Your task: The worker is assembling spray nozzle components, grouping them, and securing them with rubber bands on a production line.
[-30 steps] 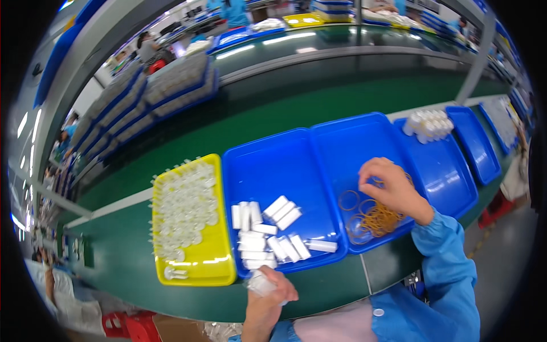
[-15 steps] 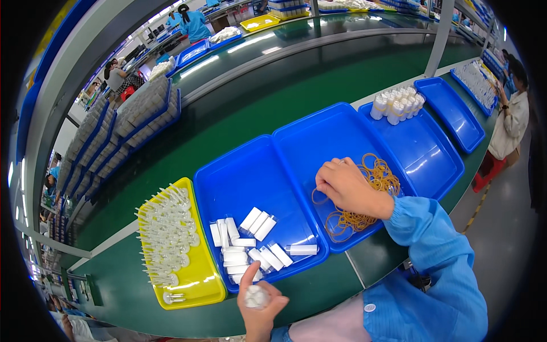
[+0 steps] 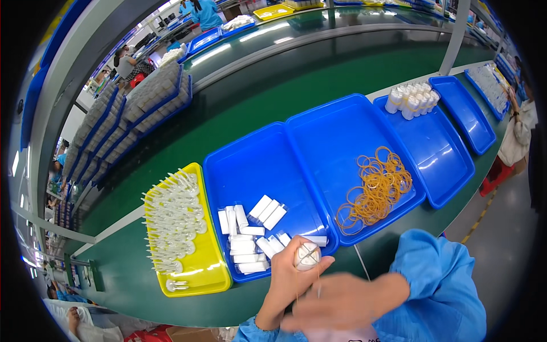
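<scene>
In my left hand (image 3: 288, 279), near the front edge of the workbench, is an upright bundle of short white tubes (image 3: 307, 257), gripped between thumb and fingers. Dark thin lines cross the bundle's top. My right hand (image 3: 347, 302) is below and to the right of it, smeared by motion. Thin strands of a rubber band (image 3: 319, 286) stretch from the bundle down to the right hand, whose fingertips are blurred. More white tubes (image 3: 242, 246) in clear sleeves lie in the left blue tray (image 3: 245, 171). Loose tan rubber bands (image 3: 379, 188) are heaped in the middle blue tray (image 3: 322, 131).
A yellow tray (image 3: 208, 279) at the left holds many clear, stemmed plastic pieces (image 3: 174, 222). Banded white bundles (image 3: 411, 100) stand in the right blue tray (image 3: 444, 165). Beyond runs a green conveyor belt (image 3: 256, 100); stacked trays (image 3: 154, 102) stand at its left. A co-worker sits far right.
My right hand has left the heap of rubber bands and come down to my left hand, drawing a band. The left hand has moved right and up with the bundle. The view has shifted slightly.
</scene>
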Motion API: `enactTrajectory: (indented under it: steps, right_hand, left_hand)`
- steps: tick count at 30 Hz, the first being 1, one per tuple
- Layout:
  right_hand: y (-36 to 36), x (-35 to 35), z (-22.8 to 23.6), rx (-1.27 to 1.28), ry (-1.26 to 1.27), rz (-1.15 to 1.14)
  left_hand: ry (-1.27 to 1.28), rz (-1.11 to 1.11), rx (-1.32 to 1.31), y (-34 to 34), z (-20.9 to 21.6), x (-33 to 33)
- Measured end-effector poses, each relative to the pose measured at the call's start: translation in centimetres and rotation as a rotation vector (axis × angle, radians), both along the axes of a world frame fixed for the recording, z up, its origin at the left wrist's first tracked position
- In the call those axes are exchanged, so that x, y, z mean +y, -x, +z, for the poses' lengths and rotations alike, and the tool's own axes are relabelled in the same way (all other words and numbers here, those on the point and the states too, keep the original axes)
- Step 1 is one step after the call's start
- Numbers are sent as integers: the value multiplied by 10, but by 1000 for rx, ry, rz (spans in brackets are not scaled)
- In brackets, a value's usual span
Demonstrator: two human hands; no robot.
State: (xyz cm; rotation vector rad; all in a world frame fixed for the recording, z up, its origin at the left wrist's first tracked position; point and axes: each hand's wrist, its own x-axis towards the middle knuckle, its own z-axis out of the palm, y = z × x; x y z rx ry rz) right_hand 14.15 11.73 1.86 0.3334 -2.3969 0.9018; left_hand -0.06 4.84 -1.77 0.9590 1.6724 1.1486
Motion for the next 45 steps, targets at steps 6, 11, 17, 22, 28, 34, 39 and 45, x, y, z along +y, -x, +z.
enactTrajectory:
  steps: [6, 11, 17, 22, 28, 34, 39, 45]
  right_hand:
    - [-16, 41, -7, -292, -151, -398]
    - [-28, 36, -11, -230, 133, -1]
    - [-30, 31, -9, -228, 1065, 641]
    - [-25, 11, -46, -186, 2214, 703]
    - [-6, 20, -28, -496, 1698, 363]
    - [11, 1, -26, -136, 698, -92]
    - [6, 6, -19, -170, 199, -335]
    - [5, 7, -21, -156, 297, -362]
  left_hand:
    - [-276, 289, -574, 11, -15, -34]
    - [-426, 0, -1153, 12, -22, -40]
    - [-511, -81, -1359, 7, -7, -50]
    - [-608, 123, -1181, 8, -3, -44]
    - [-383, 318, -42, 6, -1, -45]
    - [-269, 115, 452, 1, 7, -32]
    - [-330, -39, -118, 0, -12, -30]
    - [-217, -14, -312, -1, -9, -22]
